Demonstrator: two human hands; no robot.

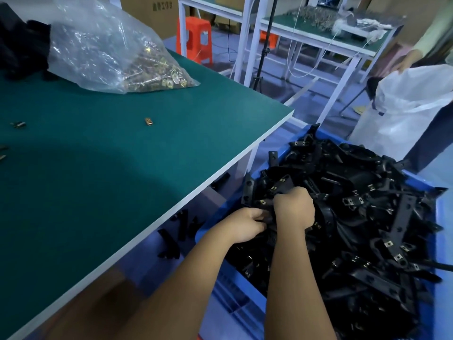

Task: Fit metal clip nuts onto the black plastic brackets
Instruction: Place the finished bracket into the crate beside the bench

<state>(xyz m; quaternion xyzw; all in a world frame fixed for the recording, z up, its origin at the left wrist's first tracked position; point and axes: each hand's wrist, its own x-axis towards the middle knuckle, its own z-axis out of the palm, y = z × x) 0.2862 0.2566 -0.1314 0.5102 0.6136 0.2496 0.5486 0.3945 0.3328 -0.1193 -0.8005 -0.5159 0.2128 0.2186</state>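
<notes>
Hands first: my left hand point(247, 223) and right hand point(294, 207) sit close together in the blue crate point(247, 294), fingers curled into the heaped black plastic brackets point(355, 217), many already clipped. I'd judge it best to free one bracket at a time rather than drag a tangle. On the desk point(110, 168) lies a loose clip nut point(148, 121), with the clear bag of clip nuts point(117, 52) beyond. Farthest, a cardboard box point(149, 13) carries print too blurred to read.

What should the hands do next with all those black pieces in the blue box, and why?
Probably lift one black bracket out onto the green table. Both the left hand and right hand grip it in the blue bin, while the bag of clip nuts lies on the table.
</notes>
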